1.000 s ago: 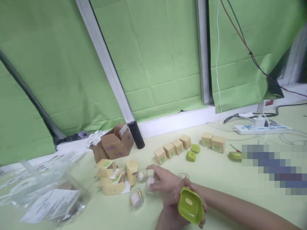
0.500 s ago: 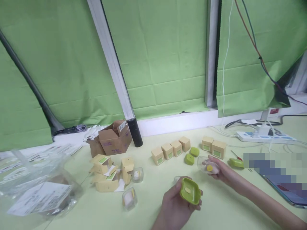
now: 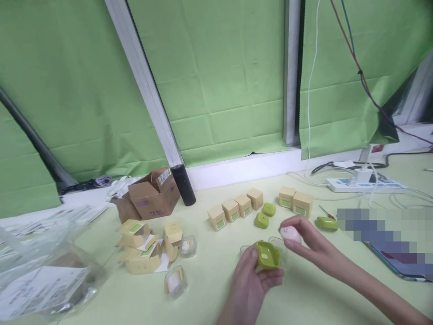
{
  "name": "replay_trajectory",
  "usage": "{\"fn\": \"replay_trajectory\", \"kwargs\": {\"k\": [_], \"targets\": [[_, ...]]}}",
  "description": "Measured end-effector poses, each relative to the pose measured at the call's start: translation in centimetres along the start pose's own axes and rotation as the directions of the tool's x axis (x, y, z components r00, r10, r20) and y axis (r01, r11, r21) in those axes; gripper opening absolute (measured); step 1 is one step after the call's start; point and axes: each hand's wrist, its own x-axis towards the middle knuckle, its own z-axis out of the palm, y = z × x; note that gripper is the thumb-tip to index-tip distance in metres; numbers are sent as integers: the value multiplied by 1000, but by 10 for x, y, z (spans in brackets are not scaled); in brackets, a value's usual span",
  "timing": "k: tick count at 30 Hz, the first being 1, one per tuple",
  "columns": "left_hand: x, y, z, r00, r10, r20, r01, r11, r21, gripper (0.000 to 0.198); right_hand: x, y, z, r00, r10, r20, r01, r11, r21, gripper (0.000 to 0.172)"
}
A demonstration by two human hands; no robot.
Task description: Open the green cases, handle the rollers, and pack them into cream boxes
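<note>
My left hand [image 3: 252, 282] is closed around a small green plastic case [image 3: 269, 256], its hollow side facing up. Clear plastic shells [image 3: 279, 246] show behind and beside the case; whether they are one piece I cannot tell. Just to the right, my right hand [image 3: 309, 241] pinches a pale pink, rounded object [image 3: 291, 234] between thumb and fingers. Beyond the hands lie two green cases, one nearer [image 3: 261, 220] and one farther [image 3: 269, 209]. To the left stand two clear containers, one with a pale pink piece [image 3: 175, 282] and one with whitish contents [image 3: 188, 246].
Several small yellow boxes [image 3: 231, 211] stand in a row behind. Opened yellow boxes [image 3: 142, 257], a brown carton [image 3: 154, 198] and a black cylinder [image 3: 183, 185] are at left. On the right are another green case [image 3: 327, 223], a screwdriver [image 3: 329, 214], a power strip [image 3: 368, 185] and a phone-like device [image 3: 402, 273].
The clear container formerly in my right hand is now by the green case at my left hand. My right hand now holds the pale pink object alone. The view has shifted slightly.
</note>
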Motion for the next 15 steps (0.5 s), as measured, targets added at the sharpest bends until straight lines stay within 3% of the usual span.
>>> {"fn": "replay_trajectory", "kwargs": {"k": [3, 9, 15], "targets": [[1, -6, 1, 999, -3, 52, 4, 1000, -25, 31, -6, -14, 11, 993, -89, 75, 79, 989, 123, 32], [1, -14, 4, 996, -59, 72, 65, 994, -85, 32, -15, -25, 30, 963, -254, 89, 261, 962, -78, 36], [2, -13, 7, 997, -35, 73, 48, 981, -189, 26, -16, -21, 38, 953, -300, 40, 303, 943, -136, 39]]}}
